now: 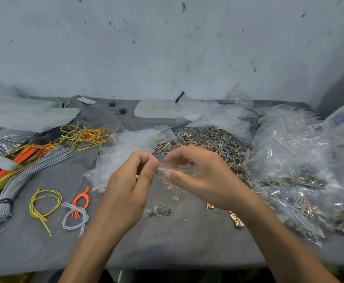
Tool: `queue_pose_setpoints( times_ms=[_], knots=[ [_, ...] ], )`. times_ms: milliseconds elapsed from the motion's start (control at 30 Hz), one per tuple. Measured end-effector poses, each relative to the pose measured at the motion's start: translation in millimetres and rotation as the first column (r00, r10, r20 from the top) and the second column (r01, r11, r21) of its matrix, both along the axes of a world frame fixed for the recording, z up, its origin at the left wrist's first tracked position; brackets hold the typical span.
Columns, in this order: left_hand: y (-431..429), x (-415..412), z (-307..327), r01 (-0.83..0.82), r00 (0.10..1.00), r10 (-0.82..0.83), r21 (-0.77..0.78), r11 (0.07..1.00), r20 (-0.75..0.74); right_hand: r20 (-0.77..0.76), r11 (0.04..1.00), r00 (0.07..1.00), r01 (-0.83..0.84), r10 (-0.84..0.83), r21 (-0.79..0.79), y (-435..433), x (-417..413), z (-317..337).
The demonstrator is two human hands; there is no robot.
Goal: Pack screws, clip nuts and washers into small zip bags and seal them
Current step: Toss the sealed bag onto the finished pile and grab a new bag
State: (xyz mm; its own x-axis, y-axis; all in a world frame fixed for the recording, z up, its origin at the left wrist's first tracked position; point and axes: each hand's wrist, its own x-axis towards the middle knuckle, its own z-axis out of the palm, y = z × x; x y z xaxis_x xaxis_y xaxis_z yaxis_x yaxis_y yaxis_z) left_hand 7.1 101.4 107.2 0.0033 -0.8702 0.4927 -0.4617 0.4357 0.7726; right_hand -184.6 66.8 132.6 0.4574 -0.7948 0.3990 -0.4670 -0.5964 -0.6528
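Zip bag [173, 183]: clear, red-striped at the mouth, with what seem to be brass clips inside. We hold it above the grey cloth [167, 242], left hand [130, 180] and right hand [203, 176] each pinching its top strip. Bare cloth lies nearest us; the hardware pile [207, 139] crowds behind, with packed bags [299, 176] to the right.

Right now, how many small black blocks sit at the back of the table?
2: one black block near the wall, the other just right of it and nearer; plastic sheets may hide more.
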Motion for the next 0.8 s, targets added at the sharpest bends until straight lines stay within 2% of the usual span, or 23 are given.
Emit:
queue_pose_setpoints(
  times_ms=[233, 500, 800],
  knots=[
    [10.8, -8.1, -2.3, 0.112, 0.987, -0.108, 0.029, 0.993, -0.122, 0.118, 0.997, 0.993, -0.019, 0.028, -0.080, 15.8, -2.8, -2.9],
    [15.2, -12.1, -5.5, 0.075, 0.996, -0.077, -0.045, 0.996, -0.041, 0.055, 0.989, 0.997, 0.054, -0.047, -0.137, 26.0, -8.8, -2.7],
    [18.9, -18.8, -5.9, 0.076, 0.993, -0.080, -0.055, 0.996, -0.082, 0.001, 0.938, 0.990, 0.137, -0.144, -0.319, 31.7, -2.1, 3.0]
  ],
)
